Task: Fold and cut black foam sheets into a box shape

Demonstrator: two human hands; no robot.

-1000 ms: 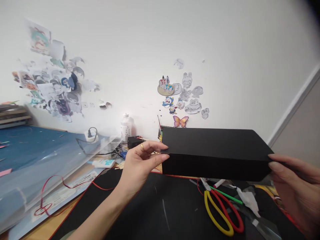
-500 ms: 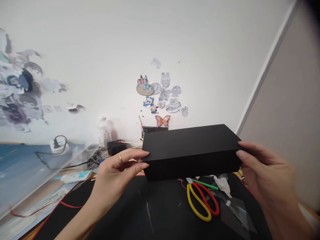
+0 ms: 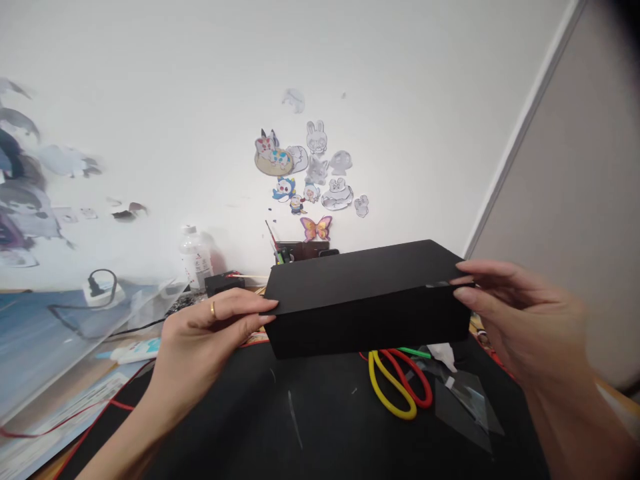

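A long black box [image 3: 360, 313] is held up at a slight tilt in front of me, over the black mat. My left hand [image 3: 210, 327] pinches its near left corner between thumb and fingertips, a gold ring on one finger. At the near right corner, my right hand [image 3: 525, 313] grips the edge of the top panel [image 3: 360, 273] with thumb and fingers. Along the front edge near the right hand, a narrow gap with a pale glint shows under that panel. The inside of the box is hidden.
Scissors with yellow and red handles [image 3: 393, 393] lie on the mat [image 3: 240, 413], partly behind the box. Near them are clear plastic scraps [image 3: 470, 407] and a green stick [image 3: 414, 353]. A bottle [image 3: 195, 260] and glue tube [image 3: 135, 351] are at the left.
The view has shifted, with box and hands now a little further left in it. A gap has appeared at the top panel's front edge near my right hand.
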